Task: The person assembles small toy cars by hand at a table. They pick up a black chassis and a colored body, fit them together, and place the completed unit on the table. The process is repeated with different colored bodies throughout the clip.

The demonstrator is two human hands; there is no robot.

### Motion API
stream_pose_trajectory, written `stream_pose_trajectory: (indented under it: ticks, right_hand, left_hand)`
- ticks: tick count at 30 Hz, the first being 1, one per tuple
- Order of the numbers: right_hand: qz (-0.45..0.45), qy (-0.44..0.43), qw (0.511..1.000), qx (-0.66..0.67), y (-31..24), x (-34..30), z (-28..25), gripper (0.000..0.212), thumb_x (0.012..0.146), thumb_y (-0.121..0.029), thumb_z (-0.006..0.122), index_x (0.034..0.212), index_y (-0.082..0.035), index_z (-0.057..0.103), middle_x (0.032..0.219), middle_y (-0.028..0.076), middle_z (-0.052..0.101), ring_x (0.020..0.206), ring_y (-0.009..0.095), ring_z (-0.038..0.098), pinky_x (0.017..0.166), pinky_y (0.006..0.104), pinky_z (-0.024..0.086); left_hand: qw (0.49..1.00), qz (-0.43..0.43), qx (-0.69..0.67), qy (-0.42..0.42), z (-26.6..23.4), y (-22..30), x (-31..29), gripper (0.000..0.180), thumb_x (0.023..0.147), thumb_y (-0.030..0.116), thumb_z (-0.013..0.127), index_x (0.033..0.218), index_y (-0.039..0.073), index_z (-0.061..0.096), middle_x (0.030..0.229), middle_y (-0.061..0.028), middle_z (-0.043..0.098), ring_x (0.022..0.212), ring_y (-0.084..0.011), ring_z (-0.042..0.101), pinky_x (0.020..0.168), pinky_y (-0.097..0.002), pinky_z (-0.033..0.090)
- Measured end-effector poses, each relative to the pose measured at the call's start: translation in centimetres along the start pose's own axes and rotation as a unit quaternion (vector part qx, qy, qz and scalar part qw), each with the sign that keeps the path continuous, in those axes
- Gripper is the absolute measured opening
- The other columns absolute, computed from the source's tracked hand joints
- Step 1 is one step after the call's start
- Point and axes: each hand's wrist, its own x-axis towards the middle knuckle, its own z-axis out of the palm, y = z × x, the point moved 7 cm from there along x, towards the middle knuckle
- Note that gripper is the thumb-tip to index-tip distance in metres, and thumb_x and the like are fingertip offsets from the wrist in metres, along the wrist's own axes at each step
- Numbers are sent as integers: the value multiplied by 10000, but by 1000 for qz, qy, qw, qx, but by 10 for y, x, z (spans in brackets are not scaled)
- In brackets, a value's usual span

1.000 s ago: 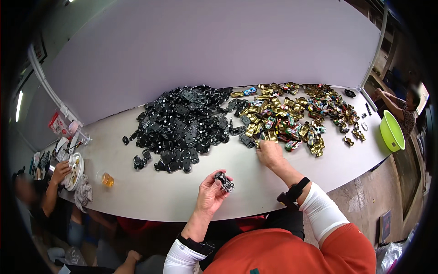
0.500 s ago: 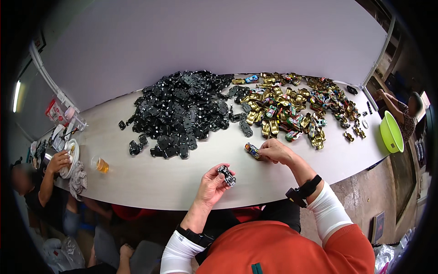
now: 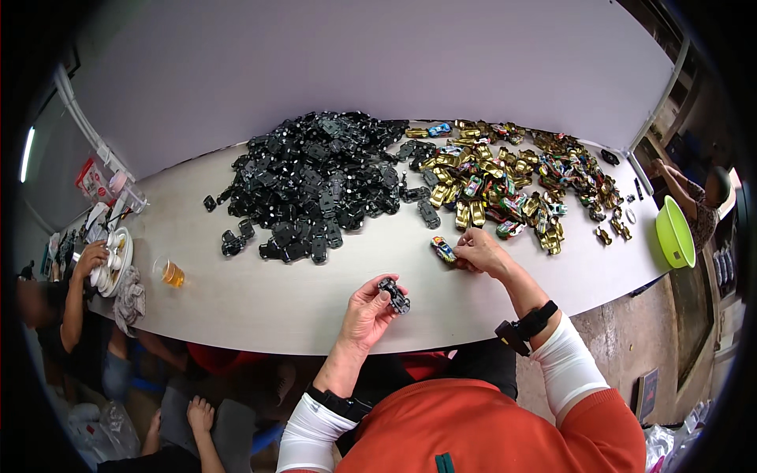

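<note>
My left hand (image 3: 367, 317) holds a black toy car chassis (image 3: 393, 296) upright between thumb and fingers, above the near part of the table. To its right, the fingers of my right hand (image 3: 482, 252) are closed on the near end of a colourful toy car body (image 3: 443, 249), patterned in yellow, blue and red. Whether that body rests on the table or hangs just over it is hard to tell. A large heap of black chassis (image 3: 315, 185) lies beyond my left hand. Past my right hand spreads a heap of gold and multicoloured car bodies (image 3: 493, 177).
A lime green basin (image 3: 675, 231) stands at the table's right edge. On the left are a plastic cup of amber drink (image 3: 172, 274), a crumpled grey cloth (image 3: 129, 301) and a white dish (image 3: 126, 251) with another person's hand (image 3: 92, 258) at it. A pale partition (image 3: 378, 63) rises behind.
The view has shifted slightly. The car body at my right hand has turned a little and moved slightly away from me. My left hand has tilted the chassis. At left, the other person's hand has moved.
</note>
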Motion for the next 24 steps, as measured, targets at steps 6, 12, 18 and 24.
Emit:
stream_pose_trajectory:
  ticks: [6, 12, 18, 24]
  right_hand:
    - [-76, 43, 986, -143, -5, 0, -5, 125, 767, -105, 615, 809, 13, 610, 644, 115, 607, 589, 209, 601, 572, 321, 475]
    - [-263, 100, 915, -289, -42, -14, -5, 342, 770, 58, 501, 952, -174, 673, 1010, 89, 559, 852, 259, 595, 700, 342, 476]
    - [-311, -10, 864, -395, -48, -17, 16, 506, 733, 88, 475, 1049, -261, 662, 1194, 73, 466, 908, 267, 585, 745, 366, 483]
    - [-302, -34, 876, -373, -50, -17, 17, 369, 717, -15, 618, 1032, -203, 658, 1097, 93, 480, 900, 281, 576, 760, 368, 480]
  left_hand:
    - [999, 3, -34, -3, -1, 1, 0, 366, 832, 135, 630, 1160, 10, 529, 968, -160, 621, 776, -174, 613, 564, -246, 480]
    - [999, -2, -42, -24, 2, 2, 1, 344, 837, 141, 624, 1151, 27, 543, 955, -131, 632, 788, -155, 627, 621, -246, 514]
    - [999, 0, -43, -20, 2, 3, -1, 342, 834, 139, 628, 1147, 26, 546, 949, -129, 631, 780, -153, 623, 631, -253, 517]
    - [998, -1, -50, -27, 1, 3, -1, 348, 830, 136, 631, 1149, 26, 545, 950, -127, 630, 796, -156, 621, 652, -261, 526]
